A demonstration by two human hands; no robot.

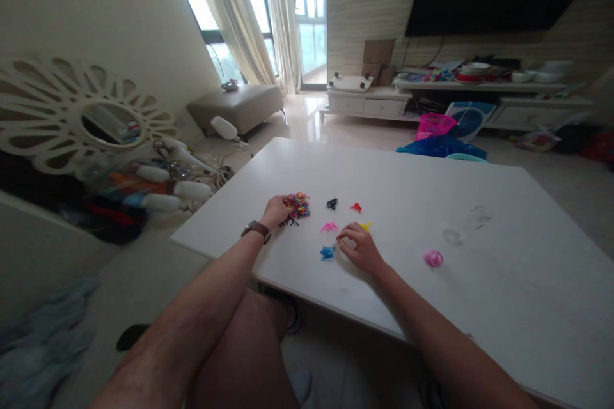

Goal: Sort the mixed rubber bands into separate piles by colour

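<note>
A mixed heap of small coloured rubber bands (298,206) lies on the white table (432,204). My left hand (276,211), with a watch on its wrist, rests at the heap's left side, fingers curled into it. Small sorted clusters lie nearby: black (332,204), red (355,208), pink (329,227), blue (327,253) and yellow (366,226). My right hand (359,246) lies on the table between the pink, blue and yellow clusters, fingers bent with the tips pinched near the pink one. What the fingertips hold is too small to see.
A pink round object (433,259) and a clear plastic lid or bag (453,236) lie right of my hands. Beyond the table stand a pink basket (434,125), a TV cabinet (369,102) and a grey ottoman (240,105). Clutter lies on the floor at left.
</note>
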